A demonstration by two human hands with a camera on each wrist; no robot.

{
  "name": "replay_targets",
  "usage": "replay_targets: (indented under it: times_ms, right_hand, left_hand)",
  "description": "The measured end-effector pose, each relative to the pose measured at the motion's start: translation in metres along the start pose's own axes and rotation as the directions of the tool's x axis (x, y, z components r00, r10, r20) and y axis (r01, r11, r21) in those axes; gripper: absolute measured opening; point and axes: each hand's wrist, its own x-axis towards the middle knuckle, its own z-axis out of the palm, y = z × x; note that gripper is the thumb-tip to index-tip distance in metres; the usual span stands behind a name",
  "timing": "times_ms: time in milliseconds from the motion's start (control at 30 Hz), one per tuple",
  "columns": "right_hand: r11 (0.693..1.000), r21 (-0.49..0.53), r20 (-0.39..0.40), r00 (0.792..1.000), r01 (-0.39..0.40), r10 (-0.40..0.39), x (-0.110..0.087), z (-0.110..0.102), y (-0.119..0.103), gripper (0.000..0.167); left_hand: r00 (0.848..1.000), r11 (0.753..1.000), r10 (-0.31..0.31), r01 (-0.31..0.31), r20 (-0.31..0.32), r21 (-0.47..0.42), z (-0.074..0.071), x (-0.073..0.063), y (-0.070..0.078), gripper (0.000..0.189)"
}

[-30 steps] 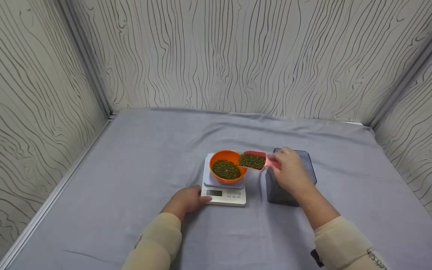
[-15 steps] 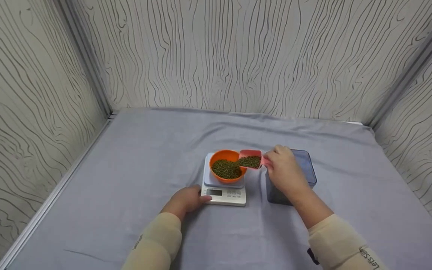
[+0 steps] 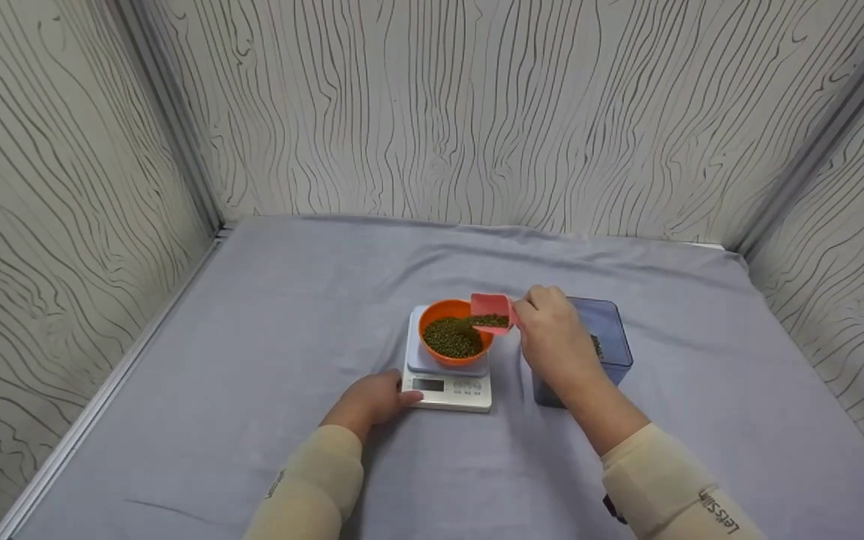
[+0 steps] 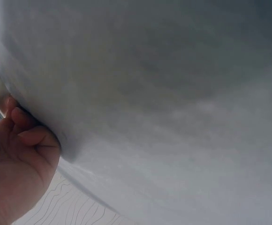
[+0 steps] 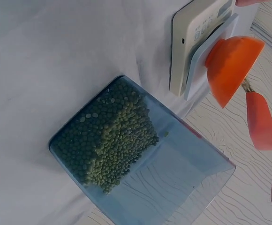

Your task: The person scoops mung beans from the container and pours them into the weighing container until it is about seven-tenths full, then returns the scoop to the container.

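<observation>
My right hand [image 3: 558,341] grips the handle of a pink scoop [image 5: 260,123], tilted over the right rim of an orange bowl [image 5: 234,63]. Mung beans [image 3: 450,339] slide off the scoop's lip into the bowl, where a heap of them lies. Beneath the bowl is the platform of a white kitchen scale [image 3: 451,401]. My left hand [image 3: 376,397] holds the scale's front left corner, thumb on top beside the display; in the left wrist view its fingers [image 4: 35,136] are curled at the edge. Right of the scale stands a clear bluish container [image 5: 173,164] partly filled with mung beans.
A grey cloth [image 3: 252,315] with some wrinkles covers the table. Wood-grain panels [image 3: 432,112] rise behind it and along both sides. The right forearm passes in front of the container and hides part of it in the head view.
My right hand has moved left and tipped the scoop further over the bowl. Fewer beans show in the scoop, as beans pour into the bowl. The left hand has stayed at the scale.
</observation>
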Motion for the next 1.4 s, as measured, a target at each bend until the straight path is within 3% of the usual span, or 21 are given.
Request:
replay_targets:
  times_ms: [267,500,733,867,967,1100,1233,1400]
  right_hand:
    - [0.976,-0.119,-0.020,0.983,0.180,-0.184,-0.002,-0.002,0.000,0.018]
    - [0.970,-0.133,-0.020,0.978,0.201,-0.206,-0.003,-0.004,0.001,0.021]
    - [0.997,0.074,-0.047,0.998,0.032,-0.029,-0.004,-0.009,0.014,0.011]
    - [0.976,0.202,-0.045,0.995,-0.083,0.094,-0.006,-0.017,0.025,0.014]
    - [0.946,0.252,0.056,0.979,-0.205,0.197,-0.007,-0.025,0.034,0.015]
    - [0.911,0.233,0.225,0.930,-0.341,0.291,-0.009,-0.039,0.049,0.013]
    - [0.906,0.177,0.307,0.896,-0.384,0.320,-0.010,-0.055,0.064,0.014]
    - [0.937,0.082,0.325,0.898,-0.338,0.296,-0.010,-0.074,0.081,0.010]
  left_hand:
    - [1.000,1.000,-0.012,0.013,0.010,-0.020,0.000,0.000,0.000,0.036]
    - [1.000,0.999,-0.013,0.013,0.005,-0.035,0.000,0.000,0.000,0.036]
    - [1.000,1.000,0.009,-0.009,0.011,0.000,0.000,0.000,-0.001,0.037]
    - [1.000,1.000,-0.005,0.006,0.012,-0.009,0.000,0.000,-0.001,0.038]
    - [1.000,1.000,-0.018,0.018,0.013,-0.014,0.000,0.000,-0.001,0.039]
    - [1.000,1.000,-0.016,0.016,0.010,-0.013,0.000,0.000,-0.001,0.039]
    - [1.000,1.000,-0.019,0.019,0.010,-0.012,0.000,0.001,-0.001,0.040]
    - [0.999,0.999,-0.027,0.027,0.017,-0.016,0.000,0.001,-0.001,0.042]
